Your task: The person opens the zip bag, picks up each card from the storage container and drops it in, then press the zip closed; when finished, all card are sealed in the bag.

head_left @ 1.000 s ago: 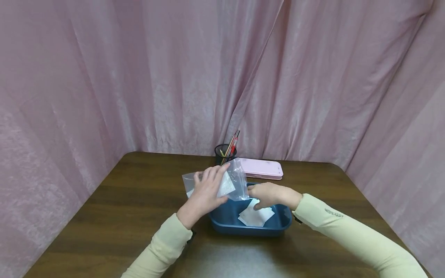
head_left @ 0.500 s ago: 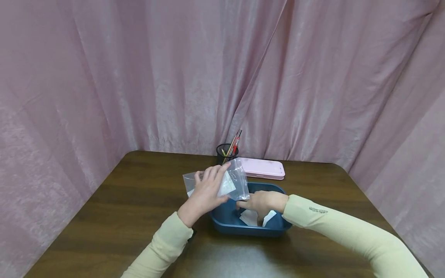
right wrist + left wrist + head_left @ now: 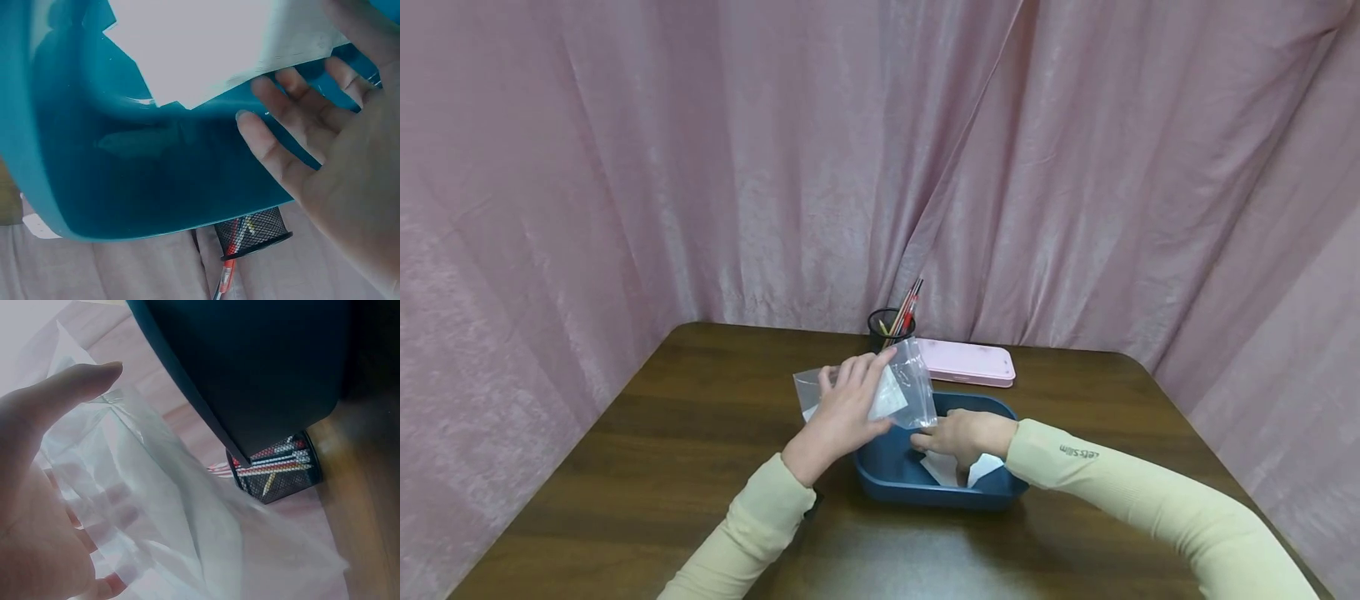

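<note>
My left hand [image 3: 842,412] holds a clear zip bag [image 3: 919,392] in the air beside the blue tray [image 3: 925,493], gripping it between thumb and fingers. A white sheet [image 3: 889,398] shows through the plastic. In the left wrist view the thumb lies across the bag [image 3: 187,519], and some fingers show through it. Inside the tray, my right hand [image 3: 966,435] straddles white papers [image 3: 987,468]. The right wrist view has its fingertips [image 3: 261,87] right at the edge of the paper stack [image 3: 206,50], fingers loosely bent and spread. Its thumb overlaps the stack.
Behind the tray, a black mesh pencil cup [image 3: 880,329] with several pencils stands next to a pink case [image 3: 966,362]. All of it is on a brown wooden table [image 3: 715,400]. Pink curtains [image 3: 775,167] hang behind and at both sides.
My right hand has lowered into the tray, leftward and down over the papers, which have shifted slightly under it. The left hand with the zip bag has stayed almost in place.
</note>
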{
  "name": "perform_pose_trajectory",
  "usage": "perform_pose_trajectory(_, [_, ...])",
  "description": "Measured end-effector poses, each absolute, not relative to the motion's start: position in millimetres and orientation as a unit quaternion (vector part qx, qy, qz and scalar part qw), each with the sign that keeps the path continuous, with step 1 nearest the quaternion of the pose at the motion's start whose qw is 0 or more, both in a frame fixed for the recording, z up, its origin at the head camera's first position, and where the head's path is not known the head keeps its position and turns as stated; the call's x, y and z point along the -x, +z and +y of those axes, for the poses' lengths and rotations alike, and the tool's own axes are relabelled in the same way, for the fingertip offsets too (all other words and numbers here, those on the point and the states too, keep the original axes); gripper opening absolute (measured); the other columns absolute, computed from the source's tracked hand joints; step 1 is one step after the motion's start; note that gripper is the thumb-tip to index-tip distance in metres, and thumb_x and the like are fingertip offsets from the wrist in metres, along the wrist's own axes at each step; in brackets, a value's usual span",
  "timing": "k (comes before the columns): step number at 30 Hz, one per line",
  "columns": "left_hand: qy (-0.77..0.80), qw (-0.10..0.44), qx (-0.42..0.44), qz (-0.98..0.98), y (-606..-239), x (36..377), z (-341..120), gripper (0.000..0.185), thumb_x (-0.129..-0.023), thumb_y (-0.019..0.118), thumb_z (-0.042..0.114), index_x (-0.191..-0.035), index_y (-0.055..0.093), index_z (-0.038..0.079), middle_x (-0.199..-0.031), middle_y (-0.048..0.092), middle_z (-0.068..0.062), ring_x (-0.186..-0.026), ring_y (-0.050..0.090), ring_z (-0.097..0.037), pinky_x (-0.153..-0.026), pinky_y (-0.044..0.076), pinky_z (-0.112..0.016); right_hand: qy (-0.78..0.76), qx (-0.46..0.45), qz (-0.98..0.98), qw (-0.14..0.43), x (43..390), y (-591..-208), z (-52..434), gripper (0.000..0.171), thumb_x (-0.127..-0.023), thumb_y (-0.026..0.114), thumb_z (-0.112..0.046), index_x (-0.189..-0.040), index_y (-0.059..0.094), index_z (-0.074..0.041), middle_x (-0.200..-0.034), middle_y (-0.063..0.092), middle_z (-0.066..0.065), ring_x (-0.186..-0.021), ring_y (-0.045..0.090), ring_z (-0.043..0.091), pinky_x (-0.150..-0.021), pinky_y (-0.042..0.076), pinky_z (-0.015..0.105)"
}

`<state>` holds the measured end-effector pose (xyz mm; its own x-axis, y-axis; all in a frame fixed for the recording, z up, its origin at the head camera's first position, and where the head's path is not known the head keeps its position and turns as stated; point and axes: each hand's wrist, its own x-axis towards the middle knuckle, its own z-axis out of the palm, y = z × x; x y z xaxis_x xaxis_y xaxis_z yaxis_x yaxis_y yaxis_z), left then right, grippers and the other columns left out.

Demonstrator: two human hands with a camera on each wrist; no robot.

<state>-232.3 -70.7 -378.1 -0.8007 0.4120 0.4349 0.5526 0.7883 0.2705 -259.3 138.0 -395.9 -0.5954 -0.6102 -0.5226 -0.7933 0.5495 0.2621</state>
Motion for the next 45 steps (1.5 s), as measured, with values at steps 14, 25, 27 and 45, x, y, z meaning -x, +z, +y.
perform_pose_trajectory(14, [-0.2, 0.178, 0.255, -0.929, -373, 231, -71, 0.101, -0.07, 0.087, 0.033, -0.15, 0.025, 0.021, -0.137, 0.045, -0.013, -0.129, 0.039, -0.033, -0.101, 0.026, -0.064, 0.128, 0.438, 0.88, 0.132, 268, -358, 142, 0.019, -0.076, 0.082, -0.017, -0.084, 0.065, -0.016, -0.073, 0.061, -0.009, -0.064, 0.051, 0.006, -0.06, 0.044, 0.023])
perform_pose_trajectory(25, [-0.207, 0.176, 0.256, -0.928, -369, 229, -73, 0.102, -0.07, 0.087, 0.031, -0.15, 0.025, 0.021, -0.138, 0.044, -0.013, -0.129, 0.039, -0.033, -0.101, 0.026, -0.063, 0.084, 0.444, 0.892, 0.023, 269, -329, 152, 0.001, -0.08, 0.077, -0.016, -0.08, 0.076, -0.016, -0.075, 0.07, -0.006, -0.061, 0.056, 0.007, -0.063, 0.051, 0.027])
perform_pose_trajectory(27, [-0.208, 0.176, 0.256, -0.927, -370, 229, -74, 0.102, -0.07, 0.087, 0.03, -0.15, 0.025, 0.021, -0.138, 0.044, -0.013, -0.129, 0.038, -0.033, -0.101, 0.026, -0.063, 0.076, 0.441, 0.894, 0.01, 267, -324, 153, 0.003, -0.082, 0.076, -0.019, -0.08, 0.075, -0.017, -0.073, 0.07, -0.007, -0.059, 0.055, 0.005, -0.061, 0.05, 0.026])
perform_pose_trajectory(45, [-0.203, 0.169, 0.253, -0.931, -374, 231, -72, 0.1, -0.071, 0.086, 0.033, -0.15, 0.024, 0.022, -0.139, 0.043, -0.013, -0.13, 0.037, -0.033, -0.102, 0.025, -0.064, -0.122, 0.334, 0.931, -0.082, 251, -330, 192, 0.007, -0.088, 0.069, -0.014, -0.081, 0.071, -0.015, -0.07, 0.062, -0.008, -0.063, 0.048, 0.002, -0.059, 0.042, 0.02])
